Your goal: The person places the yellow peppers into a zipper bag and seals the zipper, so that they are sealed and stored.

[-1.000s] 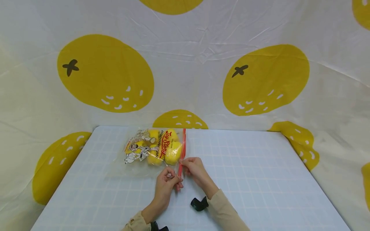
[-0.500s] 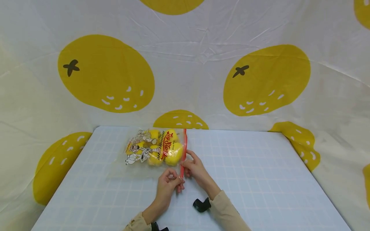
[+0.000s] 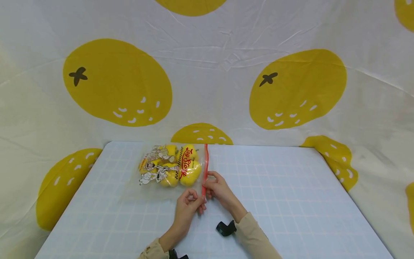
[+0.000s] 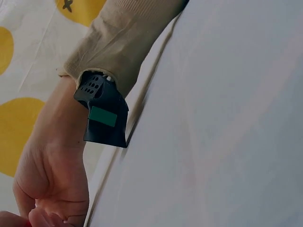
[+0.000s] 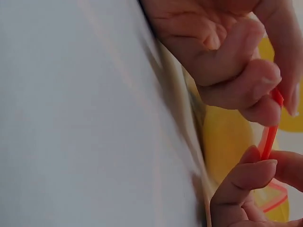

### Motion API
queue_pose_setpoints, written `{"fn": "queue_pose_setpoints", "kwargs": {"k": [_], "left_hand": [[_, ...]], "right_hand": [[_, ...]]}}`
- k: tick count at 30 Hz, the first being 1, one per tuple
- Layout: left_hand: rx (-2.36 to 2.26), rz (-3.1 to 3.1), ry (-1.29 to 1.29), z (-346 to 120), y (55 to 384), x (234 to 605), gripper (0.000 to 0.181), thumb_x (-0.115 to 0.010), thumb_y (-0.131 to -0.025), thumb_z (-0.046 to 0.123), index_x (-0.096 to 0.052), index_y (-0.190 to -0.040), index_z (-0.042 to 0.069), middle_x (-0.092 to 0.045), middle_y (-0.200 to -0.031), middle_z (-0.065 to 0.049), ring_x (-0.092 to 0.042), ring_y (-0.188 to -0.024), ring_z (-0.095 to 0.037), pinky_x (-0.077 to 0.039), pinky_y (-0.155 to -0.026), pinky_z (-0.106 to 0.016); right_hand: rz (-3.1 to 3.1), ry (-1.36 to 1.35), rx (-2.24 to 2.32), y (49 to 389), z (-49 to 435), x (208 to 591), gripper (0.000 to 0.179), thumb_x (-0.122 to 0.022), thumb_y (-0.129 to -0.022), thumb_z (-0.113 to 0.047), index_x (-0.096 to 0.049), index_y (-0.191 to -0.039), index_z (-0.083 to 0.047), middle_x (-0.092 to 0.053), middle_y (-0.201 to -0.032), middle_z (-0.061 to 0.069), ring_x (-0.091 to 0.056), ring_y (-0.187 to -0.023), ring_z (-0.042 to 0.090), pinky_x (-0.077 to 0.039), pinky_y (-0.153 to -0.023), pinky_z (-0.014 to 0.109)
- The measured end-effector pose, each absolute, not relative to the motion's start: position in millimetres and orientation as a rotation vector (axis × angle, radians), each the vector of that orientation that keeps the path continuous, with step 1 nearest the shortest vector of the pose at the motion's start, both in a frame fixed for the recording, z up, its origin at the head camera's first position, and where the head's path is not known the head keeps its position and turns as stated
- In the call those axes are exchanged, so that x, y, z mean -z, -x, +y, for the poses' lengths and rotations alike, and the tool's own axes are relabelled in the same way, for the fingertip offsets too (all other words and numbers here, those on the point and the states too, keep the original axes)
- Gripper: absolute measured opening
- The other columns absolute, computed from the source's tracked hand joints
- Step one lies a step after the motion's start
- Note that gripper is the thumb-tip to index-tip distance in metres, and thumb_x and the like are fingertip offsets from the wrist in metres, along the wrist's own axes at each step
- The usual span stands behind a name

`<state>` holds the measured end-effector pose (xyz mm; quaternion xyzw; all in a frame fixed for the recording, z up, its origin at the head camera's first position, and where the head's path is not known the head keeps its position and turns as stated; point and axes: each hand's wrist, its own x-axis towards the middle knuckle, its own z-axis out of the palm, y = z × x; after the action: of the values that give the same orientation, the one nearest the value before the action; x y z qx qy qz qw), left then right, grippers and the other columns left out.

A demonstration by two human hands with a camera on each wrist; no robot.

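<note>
A clear printed zip bag (image 3: 152, 192) lies on the table's left half, "Toy Story" lettering and cartoon figures on its face. Inside sit several plump yellow fruit-like things (image 3: 191, 172); their exact kind is unclear. Along the bag's right edge runs a red zip strip (image 3: 206, 158). My left hand (image 3: 185, 210) pinches the near end of that strip at the corner. Slightly farther up, my right hand (image 3: 221, 189) pinches the strip between thumb and fingers. In the right wrist view, a short stretch of red strip (image 5: 269, 142) shows between both hands. The left wrist view cuts off my left fingertips.
A pale checked cloth covers the table (image 3: 291, 201). Behind it hangs a white curtain (image 3: 210, 90) printed with big yellow fruit. Black camera mounts sit at both wrists, the right one (image 3: 225, 228) close to the tabletop.
My right hand's index finger straightened along the strip, then bent slightly again. The yellow things shifted a little left, away from the red strip. My left hand stays nearly in place.
</note>
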<state>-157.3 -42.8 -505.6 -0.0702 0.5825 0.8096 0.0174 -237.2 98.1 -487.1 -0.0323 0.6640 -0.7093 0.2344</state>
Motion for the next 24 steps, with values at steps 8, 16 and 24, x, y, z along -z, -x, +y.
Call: {"fn": "queue_pose_setpoints", "kwargs": {"k": [8,16,24], "left_hand": [[-2.504,1.861,0.212,-43,159,510,0.027,-0.071,-0.087,-0.001,-0.045,-0.086,0.003,-0.071,-0.080,-0.016,-0.064,-0.057,-0.015,-0.052,-0.053,-0.025],[-2.543,1.772,0.268,-43,159,509,0.028,-0.069,-0.084,-0.009,-0.043,-0.081,0.003,-0.070,-0.074,-0.015,-0.063,-0.054,-0.015,-0.050,-0.051,-0.024],[-2.569,1.749,0.263,-46,158,506,0.028,-0.068,-0.085,-0.008,-0.043,-0.080,0.003,-0.070,-0.076,-0.016,-0.061,-0.053,-0.015,-0.050,-0.051,-0.024]], "right_hand": [[1.848,0.038,2.077,236,93,486,0.060,-0.061,-0.086,0.004,-0.032,-0.139,0.002,-0.057,-0.067,-0.001,-0.043,-0.049,0.011,-0.039,-0.050,0.024],[1.908,-0.109,2.166,245,82,487,0.059,-0.063,-0.085,0.005,-0.029,-0.134,0.001,-0.054,-0.064,0.001,-0.042,-0.050,0.013,-0.038,-0.051,0.024],[1.886,-0.304,2.265,260,66,479,0.061,-0.061,-0.081,0.008,-0.028,-0.131,0.003,-0.052,-0.067,0.003,-0.042,-0.051,0.014,-0.040,-0.052,0.024]]}}
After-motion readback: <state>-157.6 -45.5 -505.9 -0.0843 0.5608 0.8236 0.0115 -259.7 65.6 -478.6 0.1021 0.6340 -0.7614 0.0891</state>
